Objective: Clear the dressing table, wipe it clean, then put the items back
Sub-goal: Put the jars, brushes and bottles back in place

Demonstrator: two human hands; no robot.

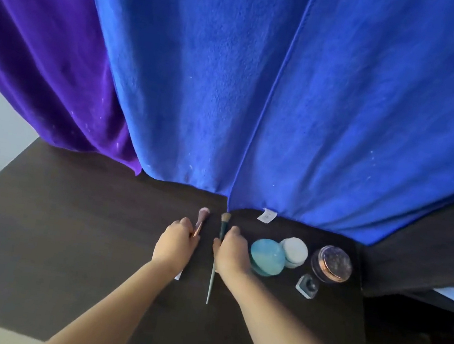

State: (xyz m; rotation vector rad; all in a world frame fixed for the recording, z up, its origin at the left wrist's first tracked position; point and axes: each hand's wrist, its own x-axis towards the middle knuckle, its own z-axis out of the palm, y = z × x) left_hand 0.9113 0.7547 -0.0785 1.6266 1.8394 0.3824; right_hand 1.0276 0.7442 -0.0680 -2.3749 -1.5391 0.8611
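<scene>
On the dark brown dressing table [67, 222] lie two makeup brushes side by side. My left hand [176, 243] rests on the pink-handled brush [202, 218], its fingers closed over the handle. My right hand [230, 252] grips the teal-handled brush [211, 283], whose bristles point away from me. Right of that hand stand a turquoise round case [268, 256], a pale white-blue puff case [295, 250], a clear round jar with a copper rim [332, 264] and a small square glass bottle [307, 285].
A blue towel [289, 93] and a purple cloth [37, 57] hang down over the back of the table. The table's right edge drops off near the jar. A pale floor and wall show at the left.
</scene>
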